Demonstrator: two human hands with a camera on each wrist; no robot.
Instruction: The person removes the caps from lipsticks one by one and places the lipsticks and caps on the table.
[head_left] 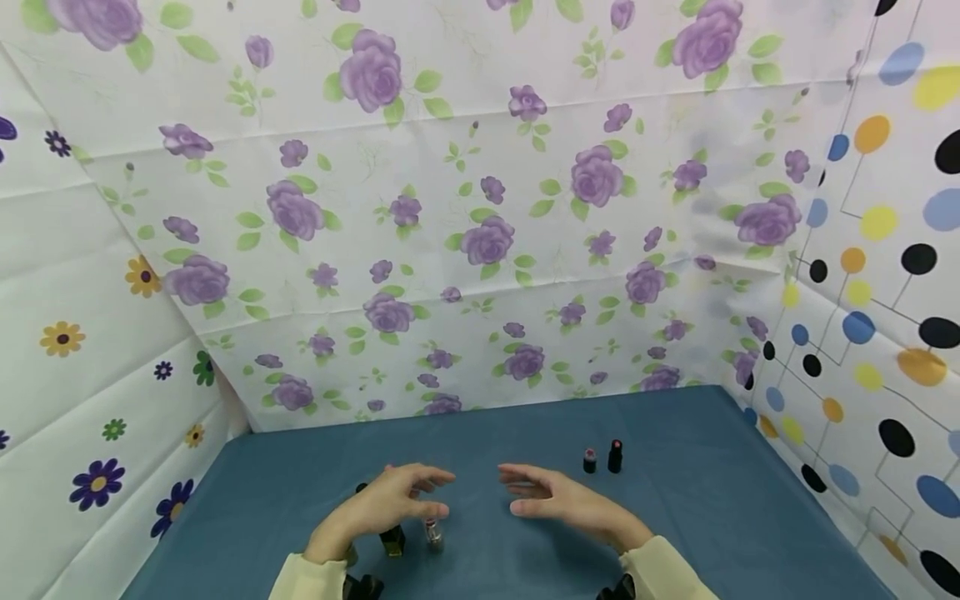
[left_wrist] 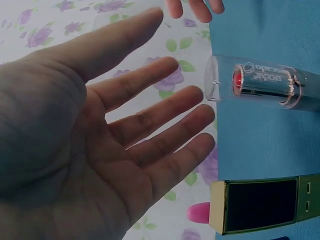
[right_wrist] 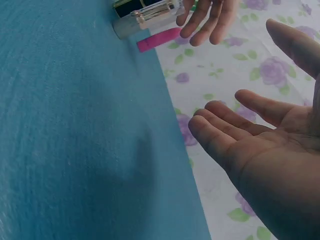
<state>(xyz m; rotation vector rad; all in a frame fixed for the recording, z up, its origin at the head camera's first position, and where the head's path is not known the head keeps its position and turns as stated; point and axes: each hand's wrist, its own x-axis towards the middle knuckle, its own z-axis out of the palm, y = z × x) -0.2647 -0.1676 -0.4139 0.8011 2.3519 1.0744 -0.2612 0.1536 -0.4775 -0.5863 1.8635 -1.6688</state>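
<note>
My left hand (head_left: 386, 504) hovers over the left part of the blue table, fingers extended and holding nothing. Close by it stands a clear-cased lipstick (left_wrist: 265, 82) with a red tip inside. Beside that is a black and gold lipstick (left_wrist: 262, 205) with its pink bullet exposed. In the head view the left hand partly covers this group. My right hand (head_left: 566, 502) is held in the air opposite, thumb apart from the fingers, with nothing in it. Farther back on the right stand a short dark lipstick (head_left: 590, 461) and a taller black lipstick (head_left: 616, 457) with a red tip.
The blue table (head_left: 495, 433) meets a floral cloth wall (head_left: 450, 358) at the back. A flower-patterned sheet (head_left: 97, 417) borders the left side, and a dotted sheet (head_left: 862, 400) the right. A pink stick-shaped item (right_wrist: 159, 39) shows near the clear-cased lipstick.
</note>
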